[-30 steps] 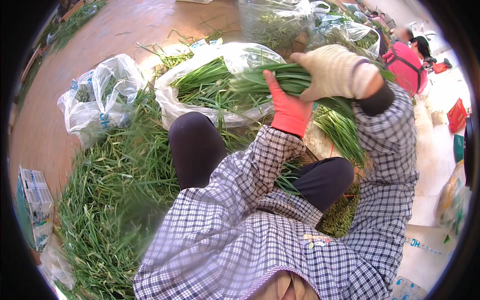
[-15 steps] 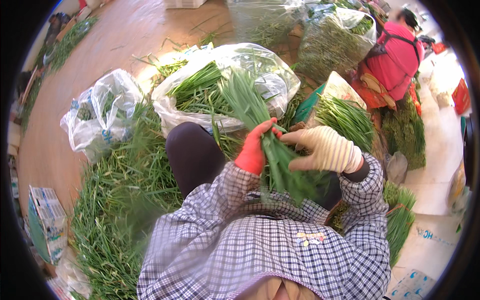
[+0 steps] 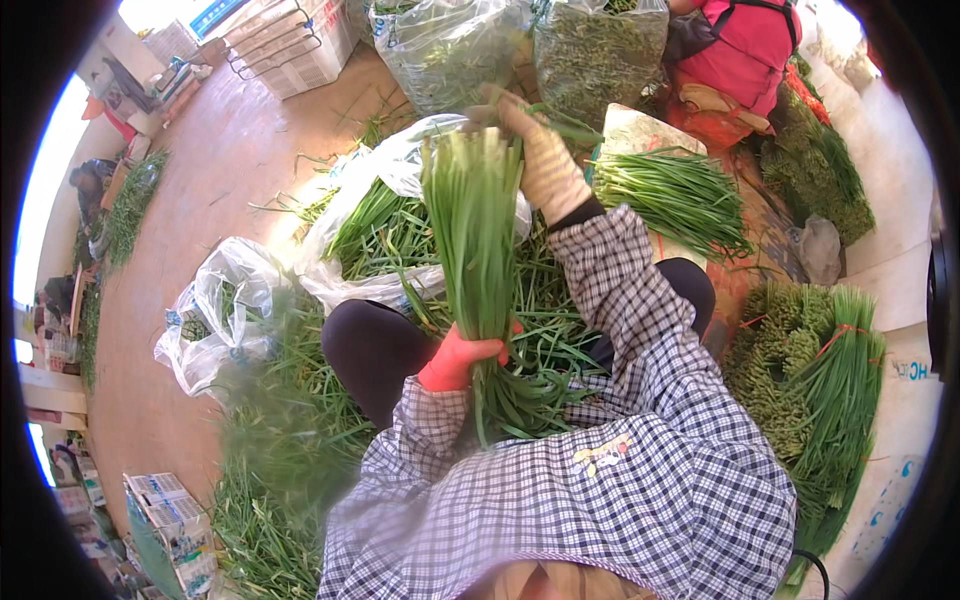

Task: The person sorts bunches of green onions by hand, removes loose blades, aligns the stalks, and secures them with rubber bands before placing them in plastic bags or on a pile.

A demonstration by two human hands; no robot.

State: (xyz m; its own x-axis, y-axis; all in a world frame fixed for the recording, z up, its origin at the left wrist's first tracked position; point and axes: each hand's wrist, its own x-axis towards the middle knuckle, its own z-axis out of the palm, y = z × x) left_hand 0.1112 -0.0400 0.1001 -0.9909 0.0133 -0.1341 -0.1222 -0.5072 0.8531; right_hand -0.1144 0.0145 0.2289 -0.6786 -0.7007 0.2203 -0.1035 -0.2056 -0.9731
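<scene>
My left hand (image 3: 462, 360), in a red glove, is wrapped round the lower part of a thick bunch of green chives (image 3: 478, 230). The bunch stands nearly upright in front of me. Its pale cut ends point away and its thin leaf tips hang toward my lap. My right hand (image 3: 535, 140), in a cream striped glove, is beside the far end of the bunch. Motion smears its fingers, and a few loose green blades show next to them. An open clear plastic bag (image 3: 385, 280) with loose chives lies just beyond my knees.
Loose green leaves (image 3: 290, 450) are heaped at my left, beside a smaller plastic bag (image 3: 225, 310). At right, chives (image 3: 670, 195) lie on a board, and tied bundles (image 3: 835, 390) are stacked nearer me. Filled bags (image 3: 600, 65) and a person in pink (image 3: 745, 55) are farther back.
The bunch has swung from a slant to nearly upright, its cut ends facing away. My right hand has moved from the bunch's near part to its far end. The view has shifted.
</scene>
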